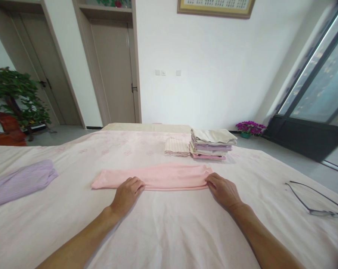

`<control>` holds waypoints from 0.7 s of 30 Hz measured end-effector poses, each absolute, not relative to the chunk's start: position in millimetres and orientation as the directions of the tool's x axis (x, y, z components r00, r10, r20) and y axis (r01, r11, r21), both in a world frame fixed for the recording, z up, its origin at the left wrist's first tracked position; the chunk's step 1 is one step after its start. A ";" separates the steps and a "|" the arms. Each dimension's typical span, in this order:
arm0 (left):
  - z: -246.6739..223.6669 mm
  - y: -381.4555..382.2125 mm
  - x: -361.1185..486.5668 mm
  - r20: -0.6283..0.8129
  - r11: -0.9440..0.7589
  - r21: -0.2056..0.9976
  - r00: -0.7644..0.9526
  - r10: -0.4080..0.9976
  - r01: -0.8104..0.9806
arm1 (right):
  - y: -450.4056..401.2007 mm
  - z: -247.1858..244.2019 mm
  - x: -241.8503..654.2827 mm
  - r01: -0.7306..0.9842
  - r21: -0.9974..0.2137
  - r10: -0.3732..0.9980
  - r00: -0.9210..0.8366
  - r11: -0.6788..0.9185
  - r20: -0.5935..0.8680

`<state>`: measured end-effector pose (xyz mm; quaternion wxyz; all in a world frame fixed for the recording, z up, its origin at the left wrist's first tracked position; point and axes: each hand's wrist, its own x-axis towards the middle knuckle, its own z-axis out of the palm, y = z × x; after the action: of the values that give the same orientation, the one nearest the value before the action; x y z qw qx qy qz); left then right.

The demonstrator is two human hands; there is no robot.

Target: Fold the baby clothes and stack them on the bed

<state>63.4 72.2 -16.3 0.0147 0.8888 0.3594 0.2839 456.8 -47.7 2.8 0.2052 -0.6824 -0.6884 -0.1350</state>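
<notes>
A pink garment (171,176), folded into a long flat strip, lies crosswise on the bed sheet in front of me. My left hand (130,189) is closed on its near edge, left of the middle, with the fingertips partly hidden. At the strip's right end, my right hand (221,188) pinches the near corner between thumb and fingers. The garment's narrower left end extends past my left hand and rests flat on the sheet. Its exact kind I cannot make out.
Beyond the strip stand a stack of folded clothes (212,144) and a striped folded cloth (176,146). A purple striped garment (23,181) lies at the left. Eyeglasses (318,212) rest at the right on the pale patterned sheet (169,239).
</notes>
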 end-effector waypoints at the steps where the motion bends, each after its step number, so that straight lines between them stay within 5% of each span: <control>1: -15.8 71.6 63.7 0.495 -0.736 0.226 0.576 0.651 0.638 | -47.9 1.3 458.1 0.993 -0.119 0.883 0.038 0.020 0.468; 9: -12.8 67.9 62.1 0.488 -0.727 0.216 0.573 0.658 0.652 | -49.9 -0.3 465.9 0.972 -0.229 0.882 0.058 0.058 0.468; 21: -11.1 67.8 60.3 0.488 -0.756 0.241 0.597 0.636 0.608 | -54.3 5.5 464.6 0.995 -0.087 0.910 -0.005 0.045 0.414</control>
<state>60.3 67.8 -11.1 0.0246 0.8934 0.3482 0.2829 464.6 -54.3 5.5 0.1829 -0.6811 -0.6994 -0.1160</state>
